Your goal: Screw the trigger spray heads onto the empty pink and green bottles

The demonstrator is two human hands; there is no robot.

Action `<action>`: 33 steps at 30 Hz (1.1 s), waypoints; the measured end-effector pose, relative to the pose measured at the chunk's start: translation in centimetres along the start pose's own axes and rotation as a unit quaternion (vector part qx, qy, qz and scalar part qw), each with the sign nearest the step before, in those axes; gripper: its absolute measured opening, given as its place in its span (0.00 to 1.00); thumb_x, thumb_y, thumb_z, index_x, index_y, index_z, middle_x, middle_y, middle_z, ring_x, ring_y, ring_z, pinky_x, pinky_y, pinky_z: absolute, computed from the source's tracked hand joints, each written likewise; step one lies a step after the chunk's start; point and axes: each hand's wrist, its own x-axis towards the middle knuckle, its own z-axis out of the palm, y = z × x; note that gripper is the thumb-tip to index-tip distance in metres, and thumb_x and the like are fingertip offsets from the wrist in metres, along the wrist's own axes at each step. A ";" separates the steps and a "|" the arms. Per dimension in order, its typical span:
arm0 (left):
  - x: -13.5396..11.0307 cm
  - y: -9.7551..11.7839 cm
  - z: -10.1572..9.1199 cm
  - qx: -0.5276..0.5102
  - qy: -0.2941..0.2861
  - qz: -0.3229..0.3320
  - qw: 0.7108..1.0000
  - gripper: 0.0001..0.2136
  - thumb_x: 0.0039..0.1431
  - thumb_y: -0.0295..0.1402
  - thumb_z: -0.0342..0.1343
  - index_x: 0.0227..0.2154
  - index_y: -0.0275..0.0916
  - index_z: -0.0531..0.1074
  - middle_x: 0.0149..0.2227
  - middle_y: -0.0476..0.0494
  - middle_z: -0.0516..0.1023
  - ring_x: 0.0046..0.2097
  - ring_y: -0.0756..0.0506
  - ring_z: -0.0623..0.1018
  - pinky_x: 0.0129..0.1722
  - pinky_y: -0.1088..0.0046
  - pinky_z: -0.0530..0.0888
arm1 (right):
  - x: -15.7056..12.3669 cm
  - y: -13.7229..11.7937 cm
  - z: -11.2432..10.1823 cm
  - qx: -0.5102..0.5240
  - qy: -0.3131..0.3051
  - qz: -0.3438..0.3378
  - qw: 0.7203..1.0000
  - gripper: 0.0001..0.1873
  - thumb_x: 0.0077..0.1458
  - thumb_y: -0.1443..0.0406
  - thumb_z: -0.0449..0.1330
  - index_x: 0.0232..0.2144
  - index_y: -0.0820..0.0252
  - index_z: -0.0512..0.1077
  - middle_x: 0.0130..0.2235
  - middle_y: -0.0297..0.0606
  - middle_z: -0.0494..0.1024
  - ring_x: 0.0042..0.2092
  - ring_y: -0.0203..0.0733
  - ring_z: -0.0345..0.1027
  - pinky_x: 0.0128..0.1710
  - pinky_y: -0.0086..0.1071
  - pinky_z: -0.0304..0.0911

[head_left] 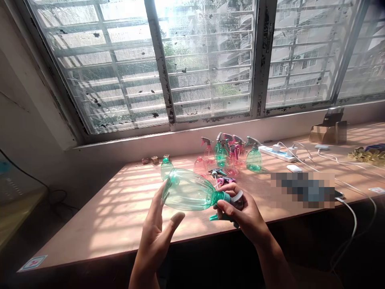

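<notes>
A clear green spray bottle (189, 190) lies sideways in the air above the table's front edge, its base to the left and its neck to the right. My right hand (243, 208) is closed around the bottle's neck and grey-and-green trigger head. At the base end is my left hand (159, 224), fingers stretched up beside the bottle and thumb spread apart; whether its hidden fingertips touch the plastic I cannot tell. Behind the bottle, a teal-and-grey trigger head (217, 172) and a pink-and-grey trigger head (227, 181) lie on the table (111, 224).
Several pink and green spray bottles stand towards the window, including a green one (254, 160). An open pink bottle (200, 166) and an open green bottle (166, 166) stand further left. A power strip (278, 153), white cables, a white mouse (294, 168) and a cardboard box (323, 133) occupy the right.
</notes>
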 end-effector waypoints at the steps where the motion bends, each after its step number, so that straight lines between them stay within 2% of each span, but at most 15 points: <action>1: 0.0 -0.1 -0.1 0.002 0.005 -0.004 1.000 0.30 0.64 0.41 0.62 0.67 0.53 0.61 0.70 0.43 0.62 0.71 0.33 0.59 0.70 0.50 0.59 | 0.0 0.0 0.0 -0.010 -0.004 0.000 1.000 0.16 0.54 0.59 0.72 0.41 0.56 0.73 0.29 0.29 0.77 0.29 0.35 0.73 0.31 0.29 0.71; 5: 0.1 -0.2 0.0 0.009 0.049 -0.013 0.999 0.28 0.63 0.44 0.62 0.64 0.49 0.64 0.65 0.39 0.69 0.68 0.31 0.66 0.66 0.48 0.65 | -0.1 0.3 0.2 -0.040 -0.019 0.003 0.999 0.16 0.54 0.60 0.72 0.40 0.56 0.72 0.30 0.30 0.77 0.30 0.36 0.73 0.33 0.30 0.72; 7: 0.2 -0.2 0.1 0.007 0.058 -0.011 0.998 0.28 0.63 0.43 0.63 0.64 0.50 0.64 0.65 0.40 0.69 0.68 0.32 0.65 0.66 0.49 0.65 | 0.0 0.4 0.4 -0.035 -0.021 0.006 0.999 0.16 0.53 0.59 0.72 0.40 0.56 0.72 0.29 0.29 0.76 0.29 0.36 0.73 0.33 0.30 0.73; 13: 0.0 0.0 -0.2 0.025 0.016 0.030 0.999 0.30 0.63 0.38 0.64 0.66 0.54 0.62 0.71 0.43 0.60 0.73 0.33 0.57 0.70 0.51 0.58 | 0.0 -0.3 0.6 0.004 0.008 0.000 1.000 0.16 0.55 0.57 0.70 0.41 0.56 0.72 0.27 0.29 0.77 0.26 0.36 0.72 0.28 0.29 0.70; 18: -0.2 0.0 -0.2 0.049 0.019 0.010 0.999 0.35 0.59 0.40 0.67 0.67 0.53 0.61 0.70 0.42 0.62 0.72 0.32 0.59 0.70 0.49 0.58 | -0.3 -0.5 0.6 -0.009 0.005 0.000 1.000 0.15 0.54 0.60 0.71 0.40 0.57 0.72 0.28 0.30 0.77 0.27 0.36 0.72 0.30 0.30 0.71; 23: 0.1 0.1 0.3 0.023 0.052 -0.013 0.998 0.29 0.63 0.44 0.63 0.64 0.51 0.63 0.67 0.40 0.67 0.69 0.32 0.64 0.67 0.49 0.64 | -0.2 -0.2 0.8 -0.035 -0.004 0.009 0.999 0.16 0.53 0.60 0.72 0.40 0.56 0.72 0.30 0.30 0.77 0.29 0.37 0.72 0.31 0.32 0.73; 29: 0.1 -0.1 0.2 0.038 0.031 0.031 0.998 0.30 0.63 0.38 0.64 0.65 0.55 0.63 0.70 0.44 0.63 0.72 0.34 0.59 0.69 0.50 0.60 | 0.0 -0.4 0.7 0.017 0.016 0.012 1.000 0.17 0.53 0.56 0.71 0.41 0.56 0.72 0.28 0.31 0.77 0.27 0.37 0.71 0.30 0.31 0.71; 33: 0.0 -0.2 0.0 0.048 0.033 0.015 0.998 0.32 0.60 0.42 0.66 0.65 0.52 0.62 0.68 0.41 0.65 0.71 0.31 0.61 0.69 0.47 0.59 | -0.1 -0.4 0.6 0.003 0.005 0.015 1.000 0.18 0.53 0.56 0.72 0.41 0.56 0.73 0.30 0.31 0.78 0.28 0.36 0.72 0.30 0.30 0.71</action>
